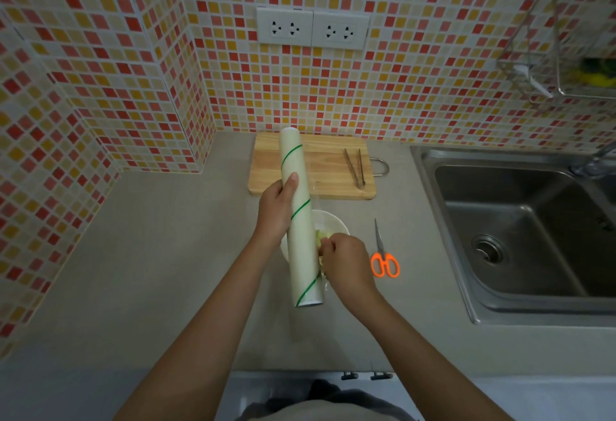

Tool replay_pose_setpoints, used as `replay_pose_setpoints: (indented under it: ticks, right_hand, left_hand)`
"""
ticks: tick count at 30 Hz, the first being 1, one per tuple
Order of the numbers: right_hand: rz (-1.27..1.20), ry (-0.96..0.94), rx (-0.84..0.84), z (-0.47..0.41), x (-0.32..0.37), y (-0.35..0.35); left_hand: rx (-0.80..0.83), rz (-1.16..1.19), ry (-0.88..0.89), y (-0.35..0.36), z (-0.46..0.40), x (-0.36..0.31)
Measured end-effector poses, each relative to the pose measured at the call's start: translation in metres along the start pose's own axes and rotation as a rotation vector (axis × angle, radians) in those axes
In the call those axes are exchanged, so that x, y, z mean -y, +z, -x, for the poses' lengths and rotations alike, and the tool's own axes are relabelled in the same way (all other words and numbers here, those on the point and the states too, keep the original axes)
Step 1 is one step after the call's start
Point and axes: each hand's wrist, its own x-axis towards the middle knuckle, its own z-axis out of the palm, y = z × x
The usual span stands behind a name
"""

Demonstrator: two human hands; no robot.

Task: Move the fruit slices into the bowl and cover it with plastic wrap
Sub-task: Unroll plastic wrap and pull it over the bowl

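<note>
Kitchen counter [166,254]: one roll of plastic wrap [298,217], one white bowl [333,220], one wooden cutting board [328,167], one pair of tongs [355,167] on board, one pair of orange-handled scissors [383,254] right of bowl, one steel sink [520,227], two wall sockets [313,27]. Left hand [276,214] grips roll mid-length, thumb on top, roll held above bowl. Right hand [346,260], fingers curled, pinches at roll's edge over bowl. Pale green fruit slices [319,235] lie in bowl, mostly hidden.

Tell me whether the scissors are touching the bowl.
Apart. The head view shows bare countertop between the orange-handled scissors and the white bowl, right of the bowl's rim.
</note>
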Motion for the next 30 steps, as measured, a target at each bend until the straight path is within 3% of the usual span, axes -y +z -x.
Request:
replay_pose_setpoints:
  ticks: [7, 11, 17, 23, 30]
  right_hand:
    - [-0.574, 0.281, 0.084, 0.003, 0.000, 0.006]
    - [-0.568, 0.259, 0.009, 0.006, 0.001, 0.014]
    - [-0.429, 0.106, -0.116, 0.004, 0.000, 0.009]
    - [-0.600, 0.175, -0.122, 0.007, 0.002, 0.015]
    - [-0.705, 0.181, -0.174, 0.005, 0.003, 0.012]
  left_hand:
    - [0.033, 0.060, -0.023, -0.001, 0.002, 0.003]
    - [-0.002, -0.046, -0.017, 0.004, 0.003, 0.001]
    - [0.081, -0.087, -0.063, 0.009, 0.013, -0.005]
    - [-0.086, -0.087, -0.058, 0.010, 0.015, -0.001]
    - [-0.056, -0.124, -0.040, 0.014, 0.017, 0.002]
